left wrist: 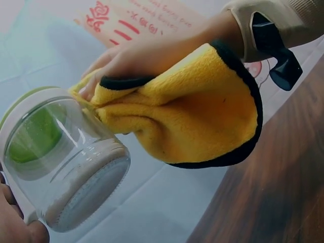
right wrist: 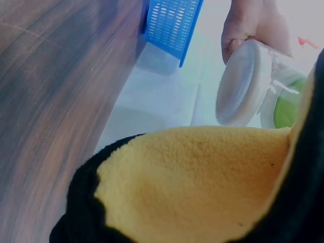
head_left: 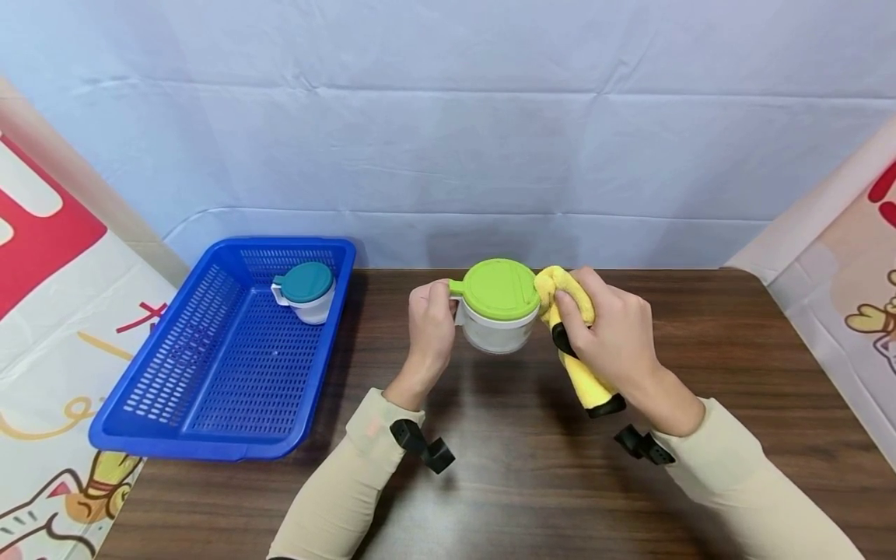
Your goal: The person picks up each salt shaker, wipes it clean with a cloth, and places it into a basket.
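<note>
A clear glass jar (head_left: 498,330) with a green lid (head_left: 498,288) is held above the wooden table (head_left: 490,482). My left hand (head_left: 430,327) grips its handle on the left side. My right hand (head_left: 610,334) holds a yellow cloth with black trim (head_left: 577,365) and presses it against the lid's right edge. In the left wrist view the jar (left wrist: 66,167) tilts with the cloth (left wrist: 187,121) bunched against its upper side, the right hand (left wrist: 147,55) above it. In the right wrist view the cloth (right wrist: 197,187) fills the foreground, and the jar's base (right wrist: 243,83) and the left hand (right wrist: 253,25) lie beyond.
A blue perforated basket (head_left: 231,350) stands on the table's left side, with a white jar with a teal lid (head_left: 306,289) in its far corner. Its corner (right wrist: 172,25) shows in the right wrist view. A pale cloth backdrop hangs behind the table.
</note>
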Tool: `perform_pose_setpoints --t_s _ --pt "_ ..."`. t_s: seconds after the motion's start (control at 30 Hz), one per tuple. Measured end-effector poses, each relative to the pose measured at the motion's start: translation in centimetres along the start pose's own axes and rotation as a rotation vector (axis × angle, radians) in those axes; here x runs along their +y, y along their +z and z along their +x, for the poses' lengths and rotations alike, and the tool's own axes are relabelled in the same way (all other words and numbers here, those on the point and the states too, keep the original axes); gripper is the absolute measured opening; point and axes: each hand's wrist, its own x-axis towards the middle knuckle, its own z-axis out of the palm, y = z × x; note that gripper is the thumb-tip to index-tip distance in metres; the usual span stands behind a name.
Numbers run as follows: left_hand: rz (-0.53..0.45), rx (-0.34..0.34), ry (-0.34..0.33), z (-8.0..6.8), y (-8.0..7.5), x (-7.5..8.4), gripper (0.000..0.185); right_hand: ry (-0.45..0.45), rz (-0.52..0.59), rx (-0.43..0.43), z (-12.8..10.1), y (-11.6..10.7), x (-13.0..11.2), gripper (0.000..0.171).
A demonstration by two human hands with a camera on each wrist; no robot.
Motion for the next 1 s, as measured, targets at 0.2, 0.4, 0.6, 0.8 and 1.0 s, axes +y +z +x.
perform_pose_setpoints --t_s 0.2,0.4,0.6,0.8,1.0 --pt "-0.006 0.001 0.003 -0.1 0.2 0.1 0.037 0.018 -0.004 0.016 0.1 0.3 0.5 0.020" --pt "-0.019 0.012 0.008 -0.2 0.3 0.2 0.036 0.042 0.009 0.035 0.2 0.5 0.8 0.018" --pt "-0.032 0.008 0.015 -0.2 0.3 0.3 0.035 0.050 0.092 0.008 0.1 0.0 1.5 0.015" --pt "-0.028 0.007 0.015 0.0 0.1 0.2 0.035 0.063 0.188 -0.067 -0.1 -0.7 2.1 0.022" --pt "-0.030 -0.005 0.011 0.0 0.0 0.1 0.035 -0.023 0.238 -0.062 -0.6 -0.9 2.7 0.033"
